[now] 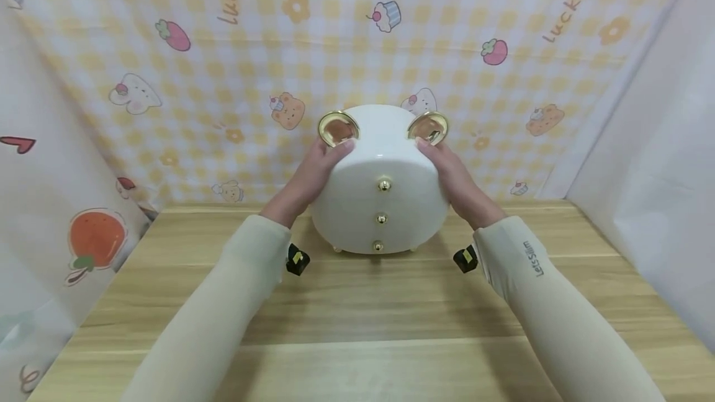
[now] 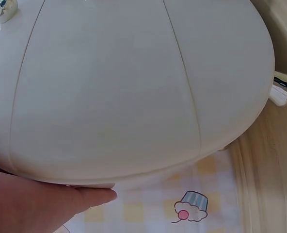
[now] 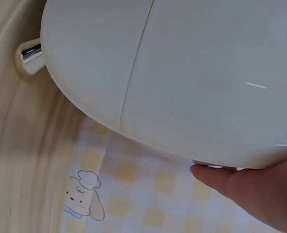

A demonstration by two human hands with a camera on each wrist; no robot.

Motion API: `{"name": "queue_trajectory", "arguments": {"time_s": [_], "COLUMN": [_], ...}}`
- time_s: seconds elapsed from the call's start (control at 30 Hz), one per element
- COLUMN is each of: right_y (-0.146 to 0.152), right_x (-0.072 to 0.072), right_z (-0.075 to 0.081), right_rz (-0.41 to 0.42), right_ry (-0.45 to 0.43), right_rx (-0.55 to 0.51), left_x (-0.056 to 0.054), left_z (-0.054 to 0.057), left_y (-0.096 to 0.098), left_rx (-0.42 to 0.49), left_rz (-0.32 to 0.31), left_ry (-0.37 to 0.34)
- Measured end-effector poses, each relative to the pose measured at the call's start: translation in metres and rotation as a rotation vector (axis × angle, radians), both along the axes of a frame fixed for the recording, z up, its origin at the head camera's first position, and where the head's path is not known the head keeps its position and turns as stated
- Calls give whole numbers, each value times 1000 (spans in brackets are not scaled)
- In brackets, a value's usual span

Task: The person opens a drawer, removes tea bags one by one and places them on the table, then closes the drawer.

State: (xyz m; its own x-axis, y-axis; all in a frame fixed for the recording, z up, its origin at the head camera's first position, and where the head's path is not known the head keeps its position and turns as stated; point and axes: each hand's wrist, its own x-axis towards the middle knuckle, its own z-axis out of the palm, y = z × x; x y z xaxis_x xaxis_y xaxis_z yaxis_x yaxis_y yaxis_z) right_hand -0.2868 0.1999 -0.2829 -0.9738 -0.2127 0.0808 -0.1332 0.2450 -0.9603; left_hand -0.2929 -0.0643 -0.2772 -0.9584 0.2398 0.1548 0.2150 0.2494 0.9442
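Observation:
A glossy white rounded storage box (image 1: 380, 141) with drawer seams stands upright at the back of the wooden table, between both hands. Three gold knobs (image 1: 382, 218) run down its front, and gold-rimmed round ears (image 1: 429, 128) top its corners. The left hand (image 1: 313, 172) grips its left side, thumb just under the ear. On the opposite side, the right hand (image 1: 455, 175) holds it the same way. Most fingers are hidden behind the box. In the left wrist view, fingertips (image 2: 97, 195) lie along its side. A gold foot (image 3: 31, 57) shows in the right wrist view; whether it touches the table cannot be told.
The wooden table (image 1: 357, 309) extends in front of the box. Behind it hangs a yellow checked cloth (image 1: 234, 79) with cartoon prints. White printed cloth (image 1: 39, 160) borders the left, and a pale sheet (image 1: 659, 141) the right. Small black devices (image 1: 297, 259) sit at the wrists.

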Motion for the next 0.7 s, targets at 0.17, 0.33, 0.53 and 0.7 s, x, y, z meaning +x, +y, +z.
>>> {"name": "queue_trajectory", "arguments": {"time_s": [0.17,0.33,0.53,0.7], "right_y": [1,-1,0,2], "right_x": [-2,-3,-1,2], "right_z": [-3,-4,-3,2], "right_rz": [14,16,5,21], "right_ry": [5,-1,-13,-13], "right_rx": [-10,4,23,35], "left_x": [1,4,5,3], "left_z": [0,1,3,3], "left_y": [0,-2,-3,-3], "left_rx": [6,8,8,-4], "left_rz": [-4,5,1,-3], "left_ry": [1,-16,-31,-43]}}
